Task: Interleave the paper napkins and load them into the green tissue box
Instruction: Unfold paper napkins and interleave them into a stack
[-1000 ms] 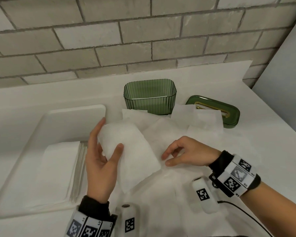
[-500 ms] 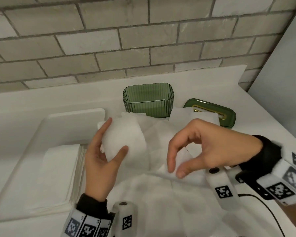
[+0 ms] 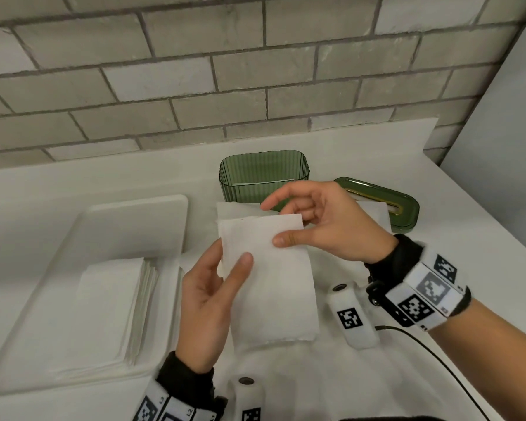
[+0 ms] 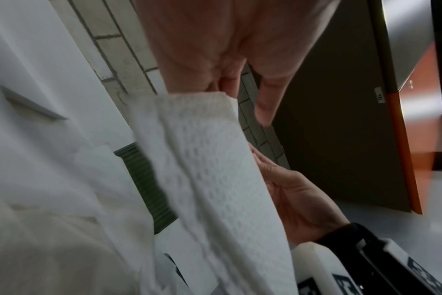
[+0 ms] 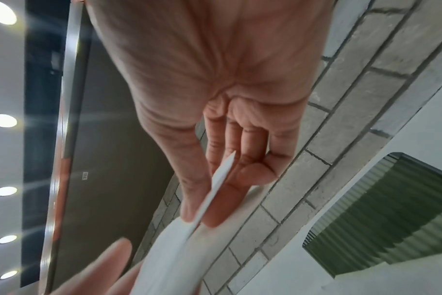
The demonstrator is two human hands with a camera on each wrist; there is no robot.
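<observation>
You hold the folded white paper napkin [image 3: 268, 278] above the desk [image 3: 438, 208], left hand [image 3: 210, 302] pinching its left edge, right hand [image 3: 325, 220] pinching its far right corner, its long axis pointing toward the open ribbed green tissue box [image 3: 264, 174] just beyond your right hand.

Two hands, left hand [image 3: 208, 302] and right hand [image 3: 325, 220]; one green tissue box [image 3: 263, 177]; one green lid [image 3: 383, 202]; one white tray [image 3: 128, 226] holding one napkin stack [image 3: 110, 311] (sheets too fine to count); one folded napkin [image 3: 271, 281] held; two wrist cameras
</observation>
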